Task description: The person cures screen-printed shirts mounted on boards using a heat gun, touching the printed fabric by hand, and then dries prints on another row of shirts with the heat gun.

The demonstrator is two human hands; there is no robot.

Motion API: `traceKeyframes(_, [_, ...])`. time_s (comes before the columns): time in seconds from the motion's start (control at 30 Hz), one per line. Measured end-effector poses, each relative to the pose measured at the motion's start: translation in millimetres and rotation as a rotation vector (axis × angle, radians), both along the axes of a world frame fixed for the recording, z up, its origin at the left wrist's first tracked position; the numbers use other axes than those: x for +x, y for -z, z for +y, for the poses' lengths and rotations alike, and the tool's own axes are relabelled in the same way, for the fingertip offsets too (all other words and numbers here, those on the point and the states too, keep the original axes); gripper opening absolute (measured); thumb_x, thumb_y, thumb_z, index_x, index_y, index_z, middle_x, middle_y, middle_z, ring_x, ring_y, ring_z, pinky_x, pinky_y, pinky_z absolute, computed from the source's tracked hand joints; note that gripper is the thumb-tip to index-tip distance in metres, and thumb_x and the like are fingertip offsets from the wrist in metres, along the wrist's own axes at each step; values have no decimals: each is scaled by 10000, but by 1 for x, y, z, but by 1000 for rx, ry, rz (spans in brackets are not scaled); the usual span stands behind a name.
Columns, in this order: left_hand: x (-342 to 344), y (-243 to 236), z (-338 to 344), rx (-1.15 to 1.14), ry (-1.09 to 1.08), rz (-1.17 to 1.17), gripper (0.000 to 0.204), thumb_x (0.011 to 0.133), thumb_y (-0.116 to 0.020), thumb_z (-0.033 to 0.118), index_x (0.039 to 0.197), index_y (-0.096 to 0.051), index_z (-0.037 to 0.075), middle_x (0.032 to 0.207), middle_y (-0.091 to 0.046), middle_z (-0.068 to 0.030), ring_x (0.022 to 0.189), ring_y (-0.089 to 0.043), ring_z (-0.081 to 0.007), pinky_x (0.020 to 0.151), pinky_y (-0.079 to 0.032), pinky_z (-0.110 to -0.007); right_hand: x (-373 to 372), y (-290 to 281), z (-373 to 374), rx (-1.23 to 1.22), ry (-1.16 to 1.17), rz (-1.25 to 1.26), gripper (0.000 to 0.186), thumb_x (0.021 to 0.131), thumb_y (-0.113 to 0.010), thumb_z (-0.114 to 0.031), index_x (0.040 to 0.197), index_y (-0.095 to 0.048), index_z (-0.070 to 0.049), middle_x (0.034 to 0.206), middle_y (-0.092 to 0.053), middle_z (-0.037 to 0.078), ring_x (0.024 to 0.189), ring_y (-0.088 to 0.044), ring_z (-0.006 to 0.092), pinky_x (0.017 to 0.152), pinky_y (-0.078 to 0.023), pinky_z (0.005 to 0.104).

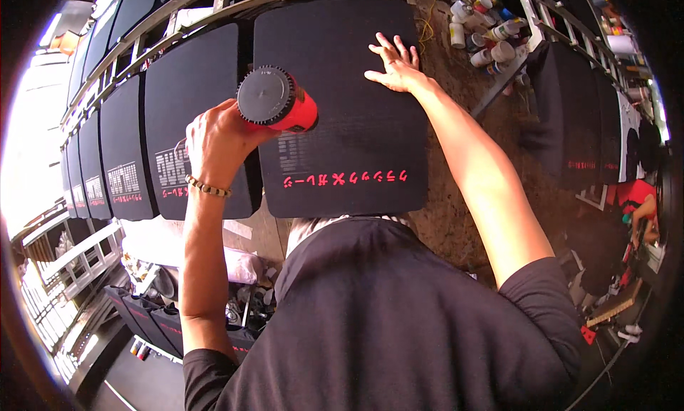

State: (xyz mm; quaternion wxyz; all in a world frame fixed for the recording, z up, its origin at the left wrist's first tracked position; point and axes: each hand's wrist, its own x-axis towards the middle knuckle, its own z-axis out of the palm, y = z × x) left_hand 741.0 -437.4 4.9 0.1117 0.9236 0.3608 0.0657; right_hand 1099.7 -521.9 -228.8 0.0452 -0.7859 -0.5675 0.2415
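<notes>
My left hand [217, 129], with a beaded bracelet at the wrist, grips a red-and-black heat gun [285, 101], whose black rear cap faces up. The tool is over a black printed fabric piece [342, 151] laid on a flat board in front of me. Faint pale printing and a line of red characters show on that fabric. My right hand [392, 65] has its fingers spread at the upper right part of the same piece, holding nothing.
More boards with printed black fabric [189, 69] line the left and right [570, 119] along metal rails. Bottles and tubs [488, 37] cluster at upper right. Behind me at lower left are a white frame [78, 254] and more black panels [135, 315]. Another person [641, 215] is at the right edge.
</notes>
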Motion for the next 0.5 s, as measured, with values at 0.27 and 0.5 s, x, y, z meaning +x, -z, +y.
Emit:
traceKeyframes(0.27, [-64,-4,28,6,-91,50,410,708,-907,457,879,-784,106,843,-737,-63,760,-736,-312,690,-577,-429,-8,0,4,-16,39,-65,909,953,-600,-666,1674,-221,-262,1780,71,-23,1624,131,319,1278,88,612])
traceKeyframes(0.5, [-93,6,34,-4,-180,82,418,700,-925,425,923,-782,102,836,-740,-69,761,-741,-306,687,-579,-422,-41,-1,10,-38,95,-132,1026,886,-555,-813,1689,-113,-352,1772,125,19,1606,179,369,1226,115,708])
